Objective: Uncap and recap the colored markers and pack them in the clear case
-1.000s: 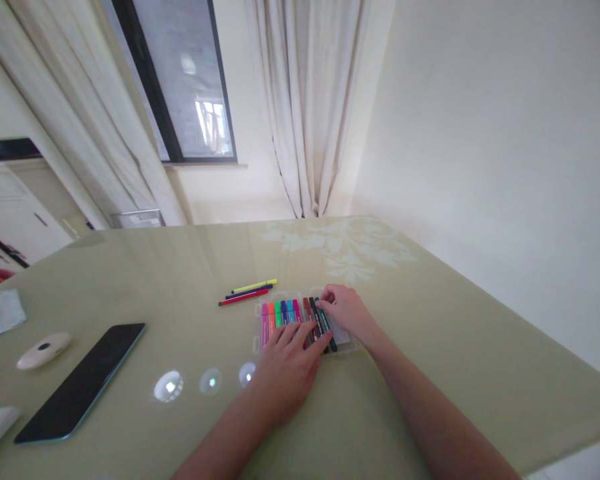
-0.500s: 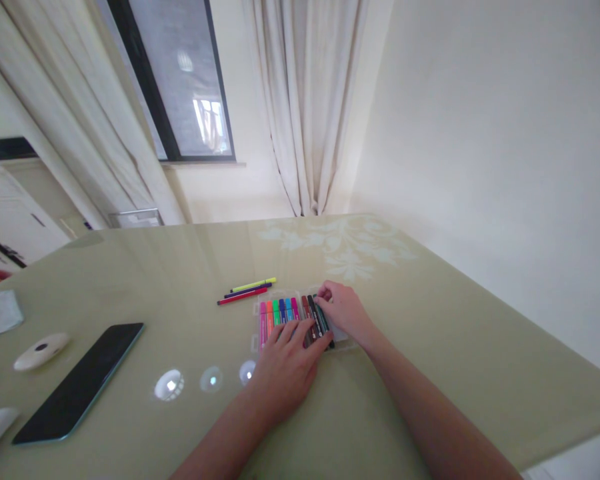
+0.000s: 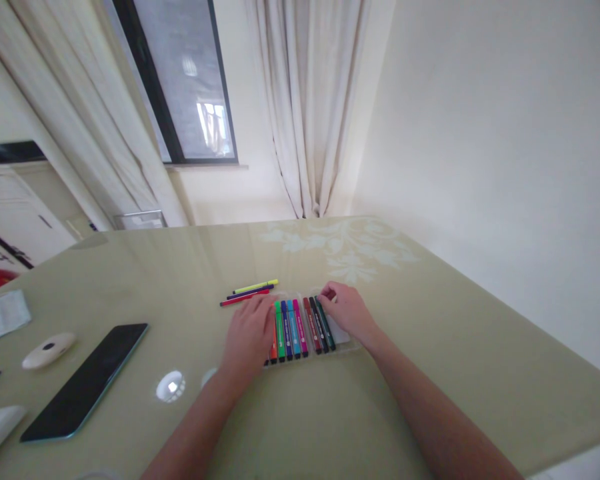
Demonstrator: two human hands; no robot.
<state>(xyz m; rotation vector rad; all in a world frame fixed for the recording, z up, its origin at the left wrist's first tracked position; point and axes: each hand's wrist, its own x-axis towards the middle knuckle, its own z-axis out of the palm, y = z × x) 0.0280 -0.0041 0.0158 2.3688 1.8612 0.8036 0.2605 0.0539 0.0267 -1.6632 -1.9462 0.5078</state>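
A clear plastic case (image 3: 350, 345) lies open on the table, with several coloured markers side by side in it. Over its left end is my left hand (image 3: 247, 333), fingers stretched forward and tips near the orange marker (image 3: 273, 347) and the loose red marker (image 3: 237, 299); it covers the leftmost markers. My right hand (image 3: 347, 308) is at the case's upper right, thumb and fingers pinched at the top end of a dark green marker (image 3: 326, 327). Beside that lie a black marker (image 3: 319, 325) and a brown marker (image 3: 312, 327).
Behind the case, a yellow marker (image 3: 255, 286) and a dark blue marker (image 3: 250, 292) lie loose. To the left are a black-screened phone or tablet (image 3: 85, 383), a white oval object (image 3: 49, 351) and a folded cloth or paper (image 3: 4, 316). A wall (image 3: 505, 167) borders the table's right side.
My left hand has moved left, off the markers in the middle of the case to its left end, uncovering them. My right hand stays at the dark green marker's top. The view has shifted slightly.
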